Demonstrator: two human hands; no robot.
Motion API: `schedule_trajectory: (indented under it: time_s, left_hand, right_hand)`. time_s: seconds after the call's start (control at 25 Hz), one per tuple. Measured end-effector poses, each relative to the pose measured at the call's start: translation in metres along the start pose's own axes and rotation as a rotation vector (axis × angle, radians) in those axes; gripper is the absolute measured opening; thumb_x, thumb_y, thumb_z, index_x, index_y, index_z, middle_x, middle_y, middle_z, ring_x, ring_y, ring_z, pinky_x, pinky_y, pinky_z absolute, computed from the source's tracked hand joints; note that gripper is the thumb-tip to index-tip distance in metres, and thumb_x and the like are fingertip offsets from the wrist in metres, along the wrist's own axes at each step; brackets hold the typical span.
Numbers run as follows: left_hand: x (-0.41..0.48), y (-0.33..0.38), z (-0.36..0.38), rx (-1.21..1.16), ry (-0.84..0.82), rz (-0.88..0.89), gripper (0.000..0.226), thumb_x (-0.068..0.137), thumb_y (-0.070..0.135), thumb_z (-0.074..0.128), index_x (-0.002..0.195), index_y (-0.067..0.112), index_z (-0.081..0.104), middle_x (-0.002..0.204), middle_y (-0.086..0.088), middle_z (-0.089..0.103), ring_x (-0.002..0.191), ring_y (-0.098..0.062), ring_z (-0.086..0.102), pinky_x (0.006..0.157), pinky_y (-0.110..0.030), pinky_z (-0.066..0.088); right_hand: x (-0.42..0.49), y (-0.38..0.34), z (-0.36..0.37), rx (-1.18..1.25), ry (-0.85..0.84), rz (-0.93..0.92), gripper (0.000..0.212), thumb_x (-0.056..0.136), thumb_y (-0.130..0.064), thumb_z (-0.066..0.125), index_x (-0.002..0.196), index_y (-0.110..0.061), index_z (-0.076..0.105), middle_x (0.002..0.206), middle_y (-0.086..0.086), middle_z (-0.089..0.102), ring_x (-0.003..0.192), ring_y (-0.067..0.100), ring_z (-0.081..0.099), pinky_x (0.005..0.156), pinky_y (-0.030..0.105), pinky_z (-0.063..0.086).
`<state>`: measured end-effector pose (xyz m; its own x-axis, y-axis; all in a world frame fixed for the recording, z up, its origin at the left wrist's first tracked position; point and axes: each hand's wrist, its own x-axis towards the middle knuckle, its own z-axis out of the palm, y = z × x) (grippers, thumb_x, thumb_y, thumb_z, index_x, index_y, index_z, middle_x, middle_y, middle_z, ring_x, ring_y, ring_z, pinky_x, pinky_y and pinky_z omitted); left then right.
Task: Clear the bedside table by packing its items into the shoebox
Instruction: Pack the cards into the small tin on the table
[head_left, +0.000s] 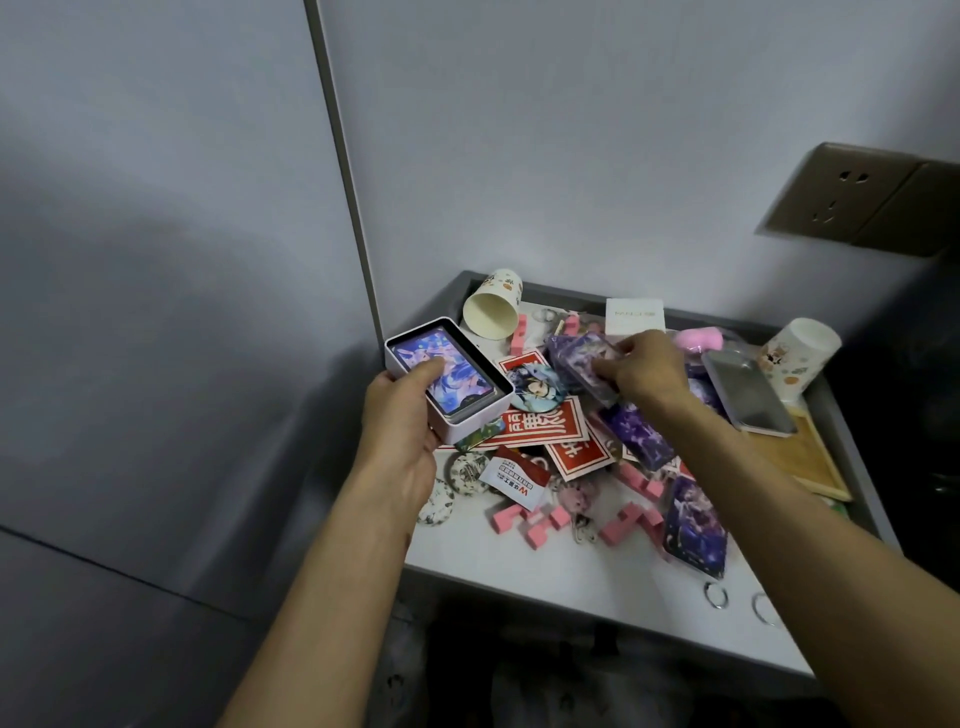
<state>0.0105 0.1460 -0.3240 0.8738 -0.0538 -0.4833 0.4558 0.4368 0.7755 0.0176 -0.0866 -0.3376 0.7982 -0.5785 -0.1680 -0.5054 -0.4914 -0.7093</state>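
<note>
L hand (400, 415) is curled round a small pale card tin (470, 428), held just left of the round badge (535, 387), w/ thumb pressed on the top card (457, 384) inside. R hand (641, 366), just right of the badge, is pinching a purple card pack (574, 358) on top of the pile; how deep the grip goes can't be told. Shoebox not in view. Bedside table (519, 571) is loaded w/ red cards (540, 428) and pink blocks (524, 519) below the badge.

Step judged: pack to be lifted and laid into the tin. Pack should be taken by its long edges and raised straight up so nothing under it is dragged. L thumb should be slid off first and the tin kept level. The tin lid (748, 395), well right of the badge, is prob. needed after.
</note>
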Motion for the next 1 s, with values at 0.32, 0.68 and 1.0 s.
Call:
schedule_trajectory:
  time_s: [0.32,0.68,1.0]
  left_hand:
    - [-0.003,-0.003,0.006,0.015,-0.015,-0.011,0.028,0.093,0.012,0.063,0.120,0.005,0.059,0.091,-0.010,0.077,0.073,-0.023,0.076,0.053,-0.032,0.058]
    - [-0.006,-0.004,0.008,0.015,-0.028,-0.026,0.032,0.093,0.011,0.063,0.124,0.006,0.056,0.098,-0.013,0.076,0.075,-0.024,0.076,0.053,-0.034,0.059]
    - [-0.005,-0.003,0.006,0.020,-0.031,-0.034,0.029,0.093,0.011,0.064,0.120,0.006,0.056,0.091,-0.011,0.077,0.075,-0.025,0.076,0.053,-0.035,0.059]
  right_hand:
    - [0.002,0.002,0.016,-0.136,-0.071,0.009,0.028,0.081,-0.030,0.075,0.082,-0.004,0.062,0.077,0.011,0.069,0.069,0.027,0.069,0.074,0.047,0.059]
    - [0.004,-0.008,0.023,-0.237,-0.020,-0.019,0.024,0.085,-0.033,0.071,0.088,-0.012,0.059,0.084,0.008,0.069,0.074,0.025,0.068,0.074,0.042,0.058]
    - [0.005,-0.023,0.038,-0.445,0.123,-0.032,0.021,0.090,-0.032,0.067,0.087,-0.015,0.054,0.084,0.004,0.060,0.071,0.022,0.054,0.057,0.029,0.036]
